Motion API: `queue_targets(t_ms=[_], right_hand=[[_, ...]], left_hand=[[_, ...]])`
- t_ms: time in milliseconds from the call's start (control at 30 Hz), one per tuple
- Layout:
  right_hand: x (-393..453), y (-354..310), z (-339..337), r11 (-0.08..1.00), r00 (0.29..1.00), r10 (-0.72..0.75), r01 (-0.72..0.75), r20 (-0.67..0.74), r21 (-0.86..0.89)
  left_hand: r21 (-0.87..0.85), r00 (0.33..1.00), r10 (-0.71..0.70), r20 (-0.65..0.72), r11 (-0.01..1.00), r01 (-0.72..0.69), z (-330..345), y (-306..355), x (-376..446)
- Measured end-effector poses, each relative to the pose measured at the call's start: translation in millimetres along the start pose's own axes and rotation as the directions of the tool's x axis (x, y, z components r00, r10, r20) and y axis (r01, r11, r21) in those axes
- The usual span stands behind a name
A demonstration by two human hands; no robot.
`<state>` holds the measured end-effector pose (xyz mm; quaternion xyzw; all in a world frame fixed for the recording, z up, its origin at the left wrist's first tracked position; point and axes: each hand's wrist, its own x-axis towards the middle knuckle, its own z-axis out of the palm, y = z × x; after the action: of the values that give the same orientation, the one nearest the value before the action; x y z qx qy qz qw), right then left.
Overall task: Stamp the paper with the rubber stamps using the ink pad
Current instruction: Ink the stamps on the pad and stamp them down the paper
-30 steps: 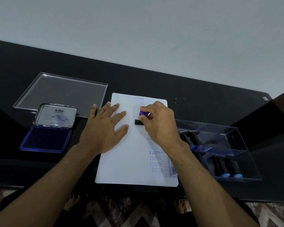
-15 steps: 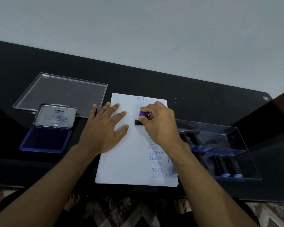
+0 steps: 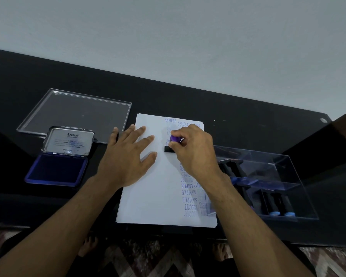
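Observation:
A white sheet of paper (image 3: 158,196) lies on the black table, with a column of blue stamped words down its right side. My right hand (image 3: 194,154) grips a rubber stamp (image 3: 173,143) with a purple handle and black base, pressed on the paper near its top. My left hand (image 3: 126,158) rests flat with spread fingers on the paper's left edge. The open blue ink pad (image 3: 56,170) sits to the left, its lid standing up.
A clear plastic lid (image 3: 76,112) lies behind the ink pad. A clear plastic box (image 3: 276,188) with several more stamps stands right of the paper. The table's front edge runs just below the sheet.

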<state>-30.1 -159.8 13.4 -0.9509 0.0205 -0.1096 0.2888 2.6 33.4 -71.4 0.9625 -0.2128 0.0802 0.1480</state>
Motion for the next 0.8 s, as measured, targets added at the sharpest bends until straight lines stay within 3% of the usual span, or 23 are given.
queue_targets(t_ms=[167, 300, 400, 500, 800], right_hand=[[-1.3, -0.5, 0.8, 0.998, 0.999, 0.022, -0.019, -0.041, 0.063], [-0.7, 2.8, -11.7, 0.96, 0.962, 0.144, -0.079, -0.231, 0.268], [-1.9, 7.2, -17.7, 0.858, 0.918, 0.329, -0.193, -0.22, 0.477], [-5.1, 10.8, -22.9, 0.784, 0.887, 0.413, -0.231, -0.206, 0.577], [-8.8, 12.9, -25.9, 0.718, 0.864, 0.467, -0.248, -0.186, 0.65]], left_hand=[[-0.001, 1.0, 0.001, 0.001, 1.0, -0.001, -0.3, -0.5, -0.3], [-0.017, 1.0, -0.003, -0.01, 1.0, 0.003, -0.7, 0.1, -0.9], [-0.018, 1.0, 0.003, -0.017, 1.0, -0.004, -0.3, 0.1, -1.3], [-0.022, 1.0, 0.007, -0.029, 1.0, -0.007, -0.2, -0.2, -1.8], [-0.024, 1.0, 0.005, -0.023, 1.0, -0.006, -1.0, 0.2, -1.9]])
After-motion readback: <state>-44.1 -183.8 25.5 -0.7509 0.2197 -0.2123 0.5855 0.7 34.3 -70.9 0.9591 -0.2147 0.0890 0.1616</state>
